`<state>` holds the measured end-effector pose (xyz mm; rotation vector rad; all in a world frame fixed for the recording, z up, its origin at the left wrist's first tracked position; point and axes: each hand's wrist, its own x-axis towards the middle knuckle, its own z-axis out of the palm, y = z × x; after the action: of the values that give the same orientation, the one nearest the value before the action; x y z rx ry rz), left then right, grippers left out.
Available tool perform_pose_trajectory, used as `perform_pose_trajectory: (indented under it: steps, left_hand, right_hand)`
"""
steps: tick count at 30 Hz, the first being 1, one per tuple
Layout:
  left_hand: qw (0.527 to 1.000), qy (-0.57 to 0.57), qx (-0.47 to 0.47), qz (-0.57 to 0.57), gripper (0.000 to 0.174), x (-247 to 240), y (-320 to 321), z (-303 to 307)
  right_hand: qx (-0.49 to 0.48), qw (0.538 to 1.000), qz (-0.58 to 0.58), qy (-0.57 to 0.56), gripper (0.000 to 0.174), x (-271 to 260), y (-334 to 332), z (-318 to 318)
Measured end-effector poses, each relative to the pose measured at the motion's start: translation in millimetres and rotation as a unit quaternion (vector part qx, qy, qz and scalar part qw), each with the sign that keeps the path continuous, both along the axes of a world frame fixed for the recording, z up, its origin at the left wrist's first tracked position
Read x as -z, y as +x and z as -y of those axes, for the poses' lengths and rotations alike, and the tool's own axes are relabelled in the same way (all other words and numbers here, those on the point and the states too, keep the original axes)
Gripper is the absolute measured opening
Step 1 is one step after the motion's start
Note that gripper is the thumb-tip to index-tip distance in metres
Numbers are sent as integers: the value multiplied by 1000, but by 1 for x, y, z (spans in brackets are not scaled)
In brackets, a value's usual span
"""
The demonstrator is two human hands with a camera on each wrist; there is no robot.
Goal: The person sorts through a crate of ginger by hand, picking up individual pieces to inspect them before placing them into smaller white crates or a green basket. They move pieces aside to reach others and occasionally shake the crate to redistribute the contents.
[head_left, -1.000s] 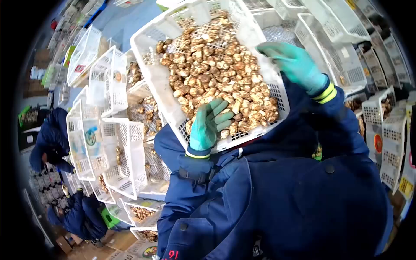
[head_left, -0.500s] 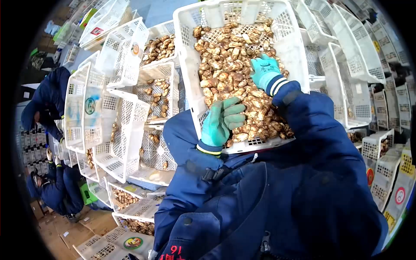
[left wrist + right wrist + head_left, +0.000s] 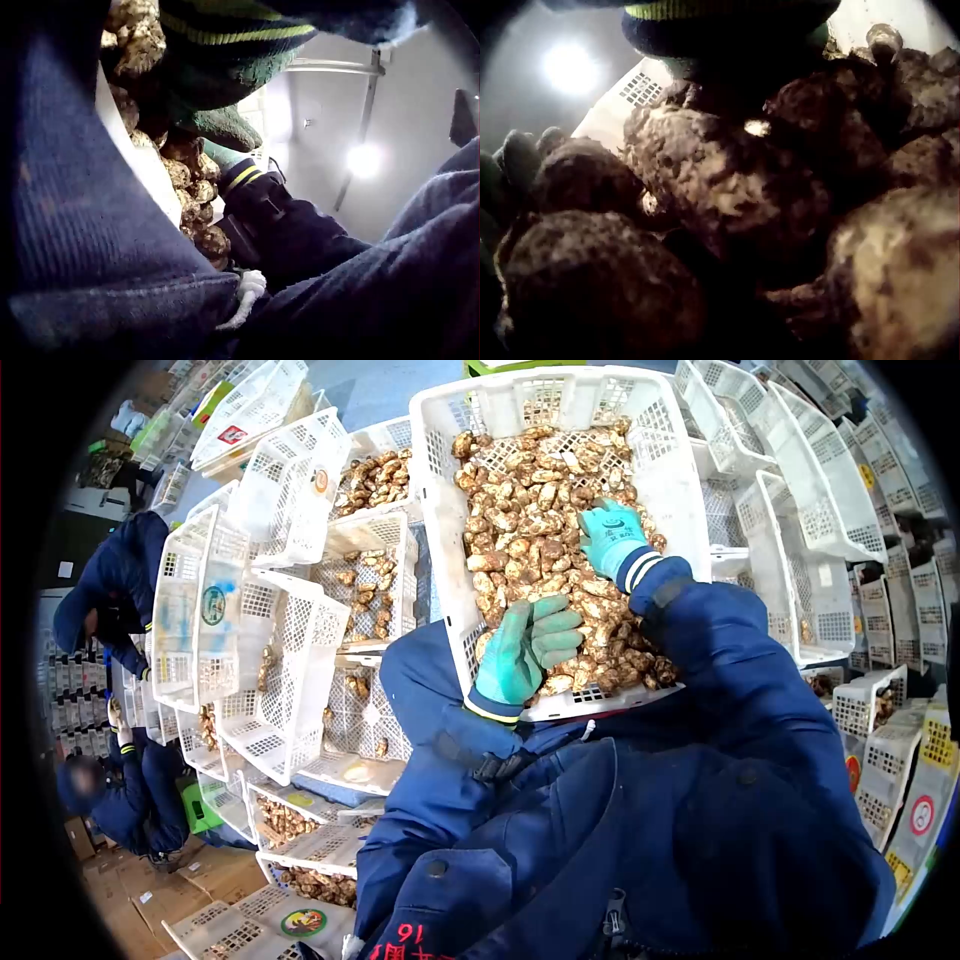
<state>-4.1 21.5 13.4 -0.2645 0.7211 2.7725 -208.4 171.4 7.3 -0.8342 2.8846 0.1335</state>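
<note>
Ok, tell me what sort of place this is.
Probably a mushroom sorting or packing hall: white perforated crates stand all around, many holding brown mushrooms, and other workers in blue coats work at the left.

To our left we see white slatted crates [image 3: 290, 650] propped and stacked at angles, and more white crates [image 3: 820, 510] rise in rows on our right. Far ahead, a strip of blue-grey floor [image 3: 370, 385] shows between them. Near left, flattened cardboard [image 3: 140, 880] covers the ground, where two people in blue coats [image 3: 115, 585] bend over. Overhead we make out a pale ceiling [image 3: 322, 97] with one bright lamp [image 3: 365, 160].
</note>
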Motion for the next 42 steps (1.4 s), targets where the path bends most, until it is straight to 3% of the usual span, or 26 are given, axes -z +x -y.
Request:
perform_pose_trajectory:
  steps: [2,3,5,6,7,8,9,11,12,13,15,16,17,19,23,25,29,30,31,32,35,37,38,39,40,42]
  left_hand:
    - [999,35,10,-11,61,4,-1,1]
    - [1000,-15,4,3,62,1,2,1]
    - [1000,13,5,-8,63,7,2,5]
    - [1000,8,-8,-5,63,2,3,4]
    - [1000,3,-19,-1,64,-4,2,0]
    - [1000,-1,-28,2,66,-10,0,-3]
    - [999,10,-27,23,64,-14,0,-6]
    - [999,27,-19,18,60,-18,0,-7]
    - [998,62,7,7,52,-18,-4,-5]
    - [999,43,20,5,49,-15,-2,-2]
    - [999,0,42,2,43,-5,5,4]
    - [995,-90,26,20,39,-24,7,3]
    - [996,-80,22,29,40,-28,7,3]
    - [993,-104,35,42,42,-33,8,4]
    - [997,-62,15,35,44,-23,7,3]
    - [999,-40,2,-3,44,-9,9,7]
    - [1000,14,2,-2,51,-14,-1,4]
    - [1000,-4,-11,26,52,-25,-2,-1]
    - [998,-22,-25,55,53,-30,-2,-6]
    - [998,-32,-10,46,52,-28,-1,-4]
    - [998,-11,19,60,50,-22,3,5]
    - [997,-16,16,70,46,-36,6,6]
    - [998,-58,32,22,44,-26,7,10]
    - [994,-106,-20,18,35,-24,10,5]
    - [985,-157,-70,18,30,-22,12,1]
    - [984,-145,-68,-81,36,2,16,7]
  right_hand:
    - [11,1000,-3,-5,31,-5,-2,5]
    - [11,1000,-1,-15,28,-6,-5,5]
    - [32,986,-19,-165,24,1,-7,-11]
    - [124,944,143,-271,25,-12,-2,-13]
    - [213,857,297,-364,26,-27,3,-19]
    - [150,843,312,-412,28,-41,15,-24]
    - [65,863,346,-363,31,-74,35,-21]
    - [-174,873,244,-384,34,-69,42,-23]
    - [-11,858,343,-382,39,-68,37,-15]
    - [28,901,235,-365,41,-62,24,-11]
    - [2,986,115,-116,43,-50,-7,3]
    - [-29,988,119,-92,45,-24,-20,5]
    - [-31,993,111,9,48,-37,-12,17]
    - [-30,991,110,75,50,-43,-13,32]
    - [31,990,135,1,44,-30,-26,28]
    - [73,984,112,-116,37,-44,-16,9]
    - [126,885,318,-314,36,-95,36,-10]
    - [-36,914,248,-319,36,-77,42,-13]
    - [-197,913,170,-313,37,-59,47,-15]
    - [-133,918,341,-154,37,-113,56,-4]
    - [48,935,236,-261,39,-101,18,14]
    - [-49,992,9,-117,40,-56,-36,20]
    - [-90,993,-7,-71,41,-31,-49,26]
    - [-128,991,-22,-22,42,-23,-50,33]
    - [-98,995,-2,-1,43,-15,-47,37]
    - [-43,999,14,19,43,-22,-39,46]
